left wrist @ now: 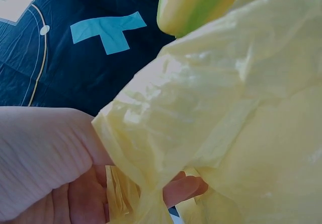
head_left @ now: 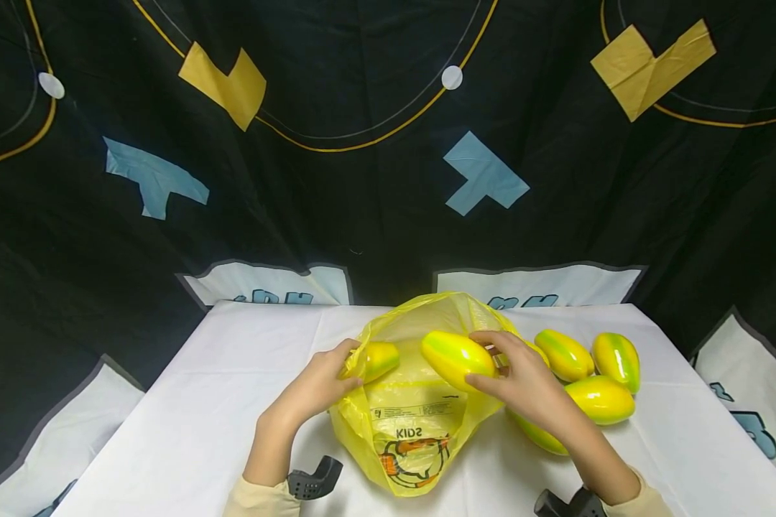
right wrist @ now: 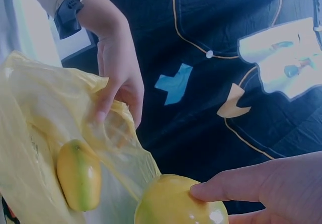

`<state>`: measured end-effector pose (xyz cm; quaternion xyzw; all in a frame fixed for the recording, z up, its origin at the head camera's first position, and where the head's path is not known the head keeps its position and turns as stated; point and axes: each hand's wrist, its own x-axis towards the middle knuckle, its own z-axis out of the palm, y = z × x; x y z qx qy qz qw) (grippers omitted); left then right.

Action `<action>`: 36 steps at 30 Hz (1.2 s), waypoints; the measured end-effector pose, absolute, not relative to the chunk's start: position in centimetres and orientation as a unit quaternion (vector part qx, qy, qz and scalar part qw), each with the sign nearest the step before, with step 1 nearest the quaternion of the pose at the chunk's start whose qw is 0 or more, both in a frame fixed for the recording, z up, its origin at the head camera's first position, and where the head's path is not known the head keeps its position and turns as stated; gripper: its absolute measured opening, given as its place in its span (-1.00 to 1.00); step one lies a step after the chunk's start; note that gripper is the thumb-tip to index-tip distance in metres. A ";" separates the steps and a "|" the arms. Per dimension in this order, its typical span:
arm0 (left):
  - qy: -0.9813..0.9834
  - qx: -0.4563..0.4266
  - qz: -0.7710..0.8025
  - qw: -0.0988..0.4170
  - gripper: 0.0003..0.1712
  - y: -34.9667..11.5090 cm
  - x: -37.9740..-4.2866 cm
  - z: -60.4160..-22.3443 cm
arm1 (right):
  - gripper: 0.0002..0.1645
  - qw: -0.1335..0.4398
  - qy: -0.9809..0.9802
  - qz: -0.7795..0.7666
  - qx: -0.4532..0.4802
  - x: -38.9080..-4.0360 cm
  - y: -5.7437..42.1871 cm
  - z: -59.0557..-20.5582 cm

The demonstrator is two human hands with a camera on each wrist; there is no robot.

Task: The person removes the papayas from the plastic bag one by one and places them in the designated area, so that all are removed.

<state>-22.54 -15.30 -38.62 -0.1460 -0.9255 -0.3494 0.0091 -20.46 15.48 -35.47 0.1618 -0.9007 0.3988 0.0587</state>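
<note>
My left hand [head_left: 317,380] grips the left rim of a yellow plastic bag [head_left: 420,395]; the left wrist view shows the thin film bunched between thumb and fingers. The bag's mouth gapes upward, and upside-down "KIDS" print marks its front. A glossy yellow papaya with a green streak [head_left: 455,359] is held by its right end in my right hand [head_left: 524,373], over the bag's mouth. Another papaya [right wrist: 79,176] lies inside the bag near its left side. In the right wrist view, my thumb presses on top of the held papaya [right wrist: 171,201].
Several more papayas, including one at the back [head_left: 562,355] and one in front [head_left: 600,400], lie grouped on the white-covered table [head_left: 187,409] right of the bag. Part of this group is hidden behind the bag and right hand. A dark patterned curtain [head_left: 362,215] hangs behind.
</note>
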 end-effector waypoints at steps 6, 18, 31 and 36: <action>-0.925 -0.146 -0.350 0.008 -0.47 -15.3 -22.6 -38.6 | -0.32 0.058 -0.906 0.391 0.154 -19.9 16.4 -35.5; -0.926 -0.148 -0.348 0.007 -0.47 -15.2 -22.6 -38.6 | -0.28 0.080 -0.917 0.371 0.120 -18.6 18.4 -34.7; -0.926 -0.145 -0.348 0.005 -0.48 -15.2 -22.6 -38.6 | -0.27 0.101 -0.921 0.360 0.107 -17.8 21.2 -34.7; -0.925 -0.146 -0.350 0.002 -0.48 -15.3 -22.6 -38.6 | -0.23 0.097 -0.922 0.365 0.085 -17.8 22.5 -34.8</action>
